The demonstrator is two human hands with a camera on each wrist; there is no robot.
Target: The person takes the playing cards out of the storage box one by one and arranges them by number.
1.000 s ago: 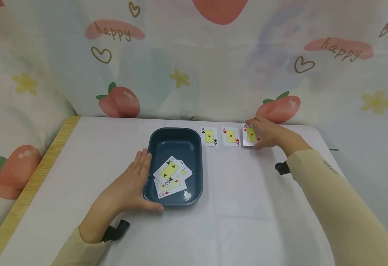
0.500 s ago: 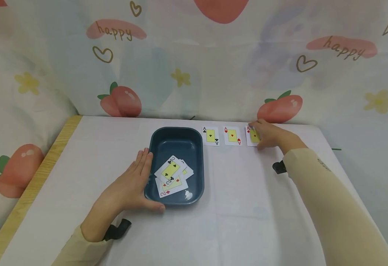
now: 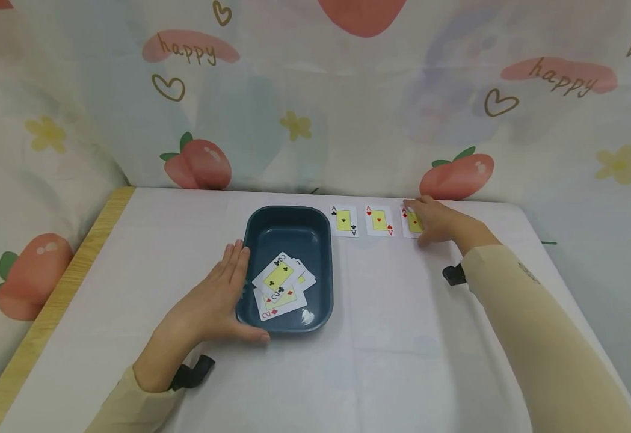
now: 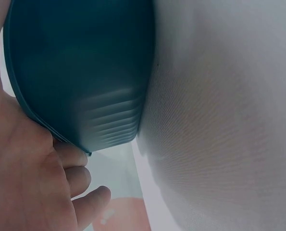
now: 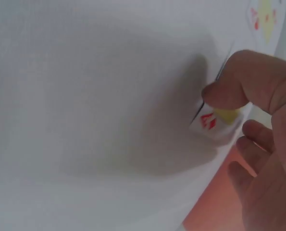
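Note:
In the head view, my left hand (image 3: pixel 209 300) lies along the left side of a dark blue tray (image 3: pixel 323 270), fingers straight at its rim and thumb by its near edge. Inside the tray are overlapping playing cards, with a two of clubs (image 3: pixel 277 275) on top and a two of diamonds (image 3: pixel 283 304) below. Far right, my right hand (image 3: pixel 442 221) holds an ace of diamonds (image 3: pixel 411 222) flat at table level; thumb (image 5: pixel 227 89) at its near edge, fingers at its far side. The hand hides the card's right part.
An ace of clubs (image 3: pixel 344 221) and an ace of hearts (image 3: pixel 379 221) lie face up in a row between tray and right hand. A printed curtain (image 3: pixel 347 120) stands behind the white-covered table (image 3: pixel 380 361). A wooden edge strip (image 3: pixel 77 264) shows at the left.
The ace of diamonds has been lowered from slightly raised to flat on the table in line with the other aces, my right hand still at it. My left hand stays at the tray.

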